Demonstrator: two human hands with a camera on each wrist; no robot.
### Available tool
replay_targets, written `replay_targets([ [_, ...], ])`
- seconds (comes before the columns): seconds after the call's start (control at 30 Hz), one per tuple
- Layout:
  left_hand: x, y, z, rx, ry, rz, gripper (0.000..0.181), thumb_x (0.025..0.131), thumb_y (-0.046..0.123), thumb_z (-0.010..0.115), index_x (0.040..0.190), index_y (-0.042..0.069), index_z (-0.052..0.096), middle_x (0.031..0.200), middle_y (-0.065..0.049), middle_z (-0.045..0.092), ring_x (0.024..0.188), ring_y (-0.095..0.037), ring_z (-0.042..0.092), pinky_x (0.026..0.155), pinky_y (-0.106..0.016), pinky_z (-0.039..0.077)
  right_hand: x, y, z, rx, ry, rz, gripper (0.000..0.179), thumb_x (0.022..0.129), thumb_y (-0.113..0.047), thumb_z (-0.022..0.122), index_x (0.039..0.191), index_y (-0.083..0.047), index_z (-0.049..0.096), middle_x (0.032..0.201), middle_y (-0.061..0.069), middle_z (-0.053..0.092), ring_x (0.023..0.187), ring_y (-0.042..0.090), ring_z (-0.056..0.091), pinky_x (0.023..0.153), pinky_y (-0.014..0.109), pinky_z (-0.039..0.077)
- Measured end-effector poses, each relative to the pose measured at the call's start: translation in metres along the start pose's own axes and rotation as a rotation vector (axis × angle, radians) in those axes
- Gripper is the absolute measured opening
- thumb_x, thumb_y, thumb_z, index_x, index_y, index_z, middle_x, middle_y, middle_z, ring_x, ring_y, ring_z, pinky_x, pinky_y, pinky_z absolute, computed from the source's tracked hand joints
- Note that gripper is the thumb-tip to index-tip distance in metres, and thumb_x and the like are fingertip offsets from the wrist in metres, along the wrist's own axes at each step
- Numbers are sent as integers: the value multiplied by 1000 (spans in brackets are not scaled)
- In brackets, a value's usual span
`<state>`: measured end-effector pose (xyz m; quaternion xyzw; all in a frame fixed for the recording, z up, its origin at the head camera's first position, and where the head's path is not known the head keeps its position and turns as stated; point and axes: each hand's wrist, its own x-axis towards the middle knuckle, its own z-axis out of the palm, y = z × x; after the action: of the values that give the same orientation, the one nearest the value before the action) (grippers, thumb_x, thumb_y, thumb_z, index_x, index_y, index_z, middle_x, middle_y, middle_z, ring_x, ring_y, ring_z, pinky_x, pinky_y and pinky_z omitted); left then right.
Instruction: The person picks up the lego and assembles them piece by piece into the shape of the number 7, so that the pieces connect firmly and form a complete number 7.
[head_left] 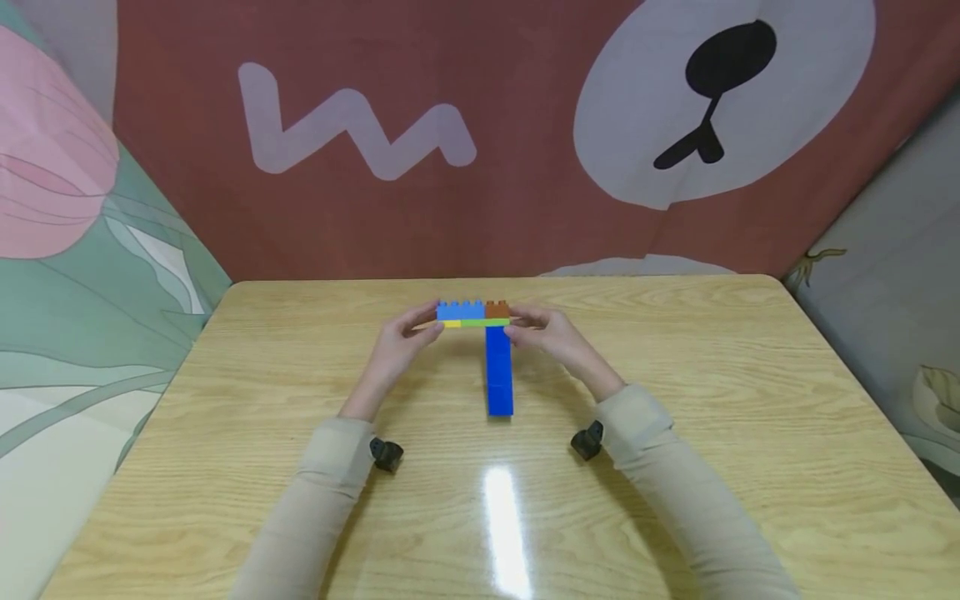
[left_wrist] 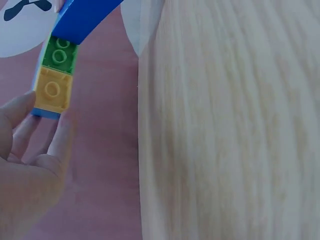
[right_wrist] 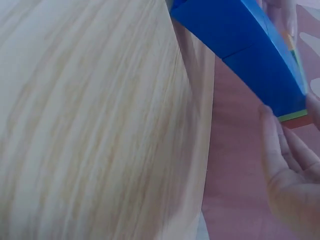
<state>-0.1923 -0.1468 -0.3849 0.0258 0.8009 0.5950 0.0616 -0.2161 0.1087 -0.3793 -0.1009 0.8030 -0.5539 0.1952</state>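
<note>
A blue column of toy building bricks [head_left: 499, 375] stands upright on the table. Across its top lies a bar of bricks that reaches out to the left: a lighter blue brick [head_left: 460, 312] and a brown brick [head_left: 497, 310] above, a yellow brick [left_wrist: 53, 90] and a green brick [left_wrist: 59, 55] underneath. My left hand [head_left: 397, 343] pinches the bar's free left end between thumb and fingers. At the right end, where bar and column meet, my right hand [head_left: 553, 337] grips with its thumb low, by the column's top. Studs face up on the bar.
The wooden table [head_left: 262, 375] ends at a back edge close behind the bricks. A hanging cloth [head_left: 525, 225] with a printed bear face rises behind that edge. Small black cameras sit at both wrists, below beige sleeves [head_left: 667, 467].
</note>
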Motion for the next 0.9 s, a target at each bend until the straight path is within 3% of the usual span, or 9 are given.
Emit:
replay_targets([
  [0.27, 3, -5, 2, -30, -58, -31, 47, 97, 12, 54, 143, 7, 43, 142, -20, 49, 125, -34, 54, 100, -38, 51, 2, 8, 0, 39, -98, 29, 57, 97, -19, 56, 145, 3, 34, 137, 27, 49, 113, 28, 61, 102, 45, 49],
  [0.43, 4, -7, 3, -46, -89, -73, 47, 98, 10, 51, 144, 5, 41, 143, -22, 46, 127, -35, 52, 100, -39, 51, 5, 12, 0, 61, -110, 49, 56, 96, -15, 56, 143, 6, 35, 135, 30, 50, 103, 21, 65, 103, 44, 48],
  [0.7, 5, -10, 6, -5, -72, -117, 45, 97, 10, 54, 140, 2, 45, 140, -22, 50, 125, -36, 54, 100, -38, 51, 5, 12, 4, 104, -107, 95, 55, 97, -9, 53, 144, 8, 32, 138, 32, 47, 114, 35, 62, 100, 42, 50],
  [0.9, 7, -13, 7, 25, -61, -144, 45, 97, 11, 55, 140, 2, 47, 136, -23, 53, 119, -35, 59, 99, -36, 52, 6, 13, 7, 108, -95, 124, 53, 98, -9, 52, 144, 8, 33, 138, 32, 46, 119, 37, 58, 98, 40, 52],
])
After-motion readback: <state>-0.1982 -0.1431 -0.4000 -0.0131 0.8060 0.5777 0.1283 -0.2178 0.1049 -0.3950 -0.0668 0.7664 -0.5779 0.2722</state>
